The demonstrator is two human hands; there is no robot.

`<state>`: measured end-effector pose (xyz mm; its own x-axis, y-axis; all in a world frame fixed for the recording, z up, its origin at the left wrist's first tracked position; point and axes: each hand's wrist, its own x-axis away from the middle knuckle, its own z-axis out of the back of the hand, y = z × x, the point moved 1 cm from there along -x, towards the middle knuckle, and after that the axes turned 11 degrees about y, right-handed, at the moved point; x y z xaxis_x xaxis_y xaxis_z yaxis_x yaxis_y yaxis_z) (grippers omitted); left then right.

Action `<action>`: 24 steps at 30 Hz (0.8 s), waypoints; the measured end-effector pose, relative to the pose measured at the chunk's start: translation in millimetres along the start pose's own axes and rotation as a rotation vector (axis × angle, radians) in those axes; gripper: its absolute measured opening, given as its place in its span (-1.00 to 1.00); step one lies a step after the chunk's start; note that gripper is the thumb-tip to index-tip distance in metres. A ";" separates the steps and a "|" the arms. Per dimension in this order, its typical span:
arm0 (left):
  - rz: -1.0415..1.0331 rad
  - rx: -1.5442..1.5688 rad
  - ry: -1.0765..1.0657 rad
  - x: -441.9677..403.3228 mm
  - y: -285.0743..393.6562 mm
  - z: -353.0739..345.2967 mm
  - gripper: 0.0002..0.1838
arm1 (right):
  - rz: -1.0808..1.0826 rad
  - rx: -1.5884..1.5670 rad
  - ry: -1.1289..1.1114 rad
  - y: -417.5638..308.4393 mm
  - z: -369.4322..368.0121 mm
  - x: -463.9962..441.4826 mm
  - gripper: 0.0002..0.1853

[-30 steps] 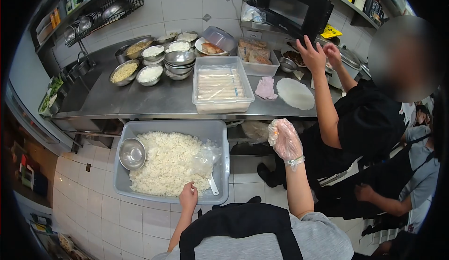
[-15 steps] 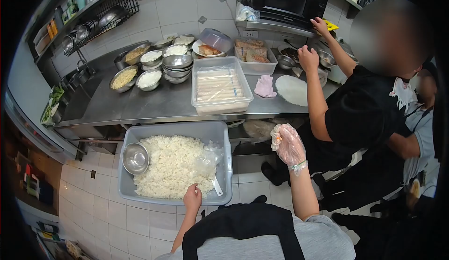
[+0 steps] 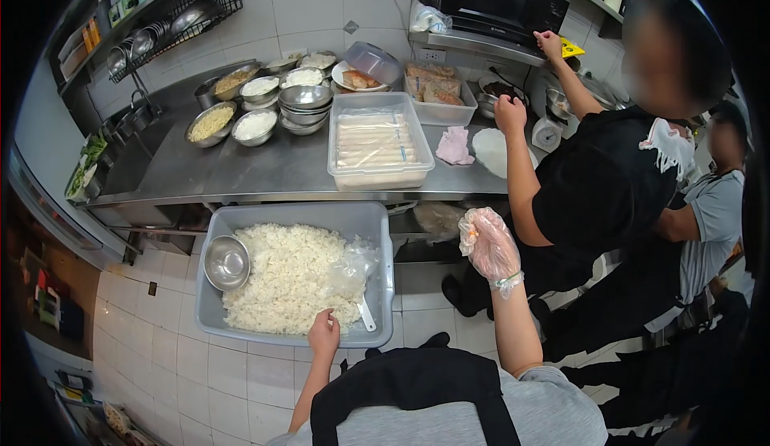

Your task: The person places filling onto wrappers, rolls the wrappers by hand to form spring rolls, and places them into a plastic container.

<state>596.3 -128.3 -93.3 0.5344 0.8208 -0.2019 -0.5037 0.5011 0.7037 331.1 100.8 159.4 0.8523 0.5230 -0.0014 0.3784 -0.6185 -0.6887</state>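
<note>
1. Two hands work near a gray tub point(image 3: 370, 223) on the near side of the counter. Bare left hand point(image 3: 324, 334): at the near rim, fingers loosely bent; I cannot tell whether it grips.
2. Right hand point(image 3: 491, 245): gloved in clear plastic, raised beside the tub, fingers curled; whether it holds anything is unclear.
3. Step, as judged: a pause at the rice; any reach inside would call for clearing the rim.
4. Tub contents: white rice point(image 3: 281, 277), metal bowl point(image 3: 227, 263) at left, plastic bag point(image 3: 354, 263) and white-handled utensil point(image 3: 366, 314) at right.
5. Counter: clear bin point(image 3: 381, 180) of pale wrapped rolls point(image 3: 373, 137).
</note>
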 end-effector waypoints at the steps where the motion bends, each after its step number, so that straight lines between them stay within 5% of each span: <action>1: -0.001 0.001 -0.004 0.0 -0.3 0.1 -0.73 | 0.008 -0.005 0.008 -0.4 -0.8 0.3 -0.91; 24: -0.044 0.026 0.018 -0.8 -2.1 -2.2 -0.74 | -0.022 -0.011 -0.011 -6.9 5.9 10.9 -0.92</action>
<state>595.5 -129.4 -96.1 0.5431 0.8031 -0.2451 -0.4619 0.5295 0.7116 335.6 114.2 159.8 0.8397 0.5430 0.0052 0.4010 -0.6136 -0.6802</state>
